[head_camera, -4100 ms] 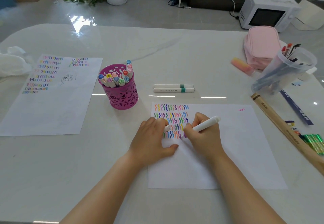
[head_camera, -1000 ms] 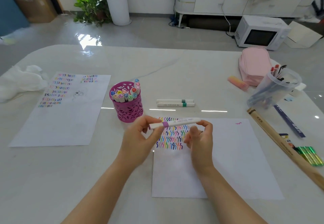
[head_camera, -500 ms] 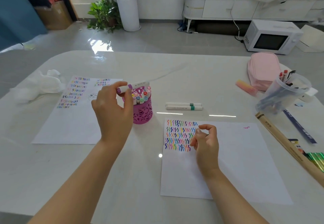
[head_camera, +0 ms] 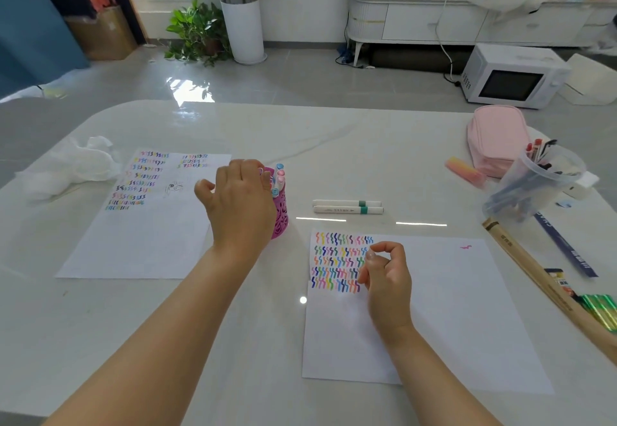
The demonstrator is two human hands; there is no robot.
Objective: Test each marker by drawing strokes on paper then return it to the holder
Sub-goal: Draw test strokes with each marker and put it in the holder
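My left hand (head_camera: 238, 202) hovers over the pink cut-out holder (head_camera: 281, 217), fingertips down at its rim and thumb spread out to the left. It covers most of the holder; only a few marker caps (head_camera: 278, 175) stick out on the right. No marker shows in that hand. My right hand (head_camera: 387, 278) rests on the white paper (head_camera: 450, 308) with thumb and forefinger pinched together and nothing between them. Rows of coloured wavy strokes (head_camera: 337, 258) fill the paper's upper left corner. Two white markers with green bands (head_camera: 347, 207) lie side by side beyond the paper.
A second sheet with strokes (head_camera: 143, 232) lies to the left, with crumpled tissue (head_camera: 66, 165) beyond it. On the right are a pink pencil case (head_camera: 494, 135), a pink stick (head_camera: 464, 168), a tilted clear cup of pens (head_camera: 531, 182) and a long wooden ruler (head_camera: 534, 275).
My left hand carried the purple-banded marker from above the paper to the holder and lowered onto it; the marker is no longer visible in the hand. My right hand let go and stayed on the paper.
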